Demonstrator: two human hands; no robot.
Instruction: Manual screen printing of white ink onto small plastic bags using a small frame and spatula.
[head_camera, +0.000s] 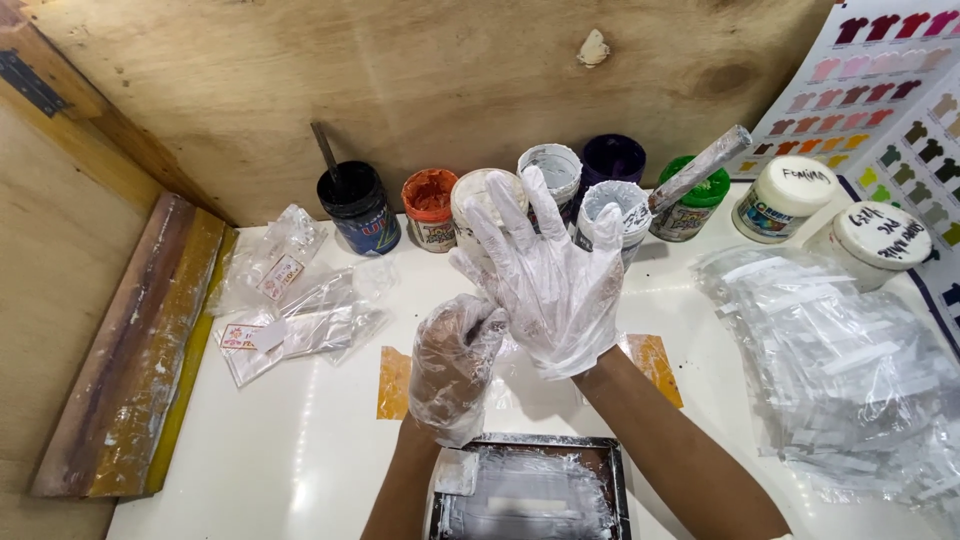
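I see my right hand (555, 285) spread open, fingers up, in a thin clear plastic glove smeared with white. My left hand (455, 365), gloved alike, pinches the right glove's edge at the heel of the palm. Just below lies a small metal-framed screen (530, 490) coated in white ink; behind stands a row of open ink jars (560, 170).

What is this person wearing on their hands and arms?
Both hands wear thin, clear disposable plastic gloves, loose and crinkled, ending at the wrist. The right hand glove and the left hand glove are both smeared with white paint. The forearms are bare, with no sleeves, watch or jewellery in view.
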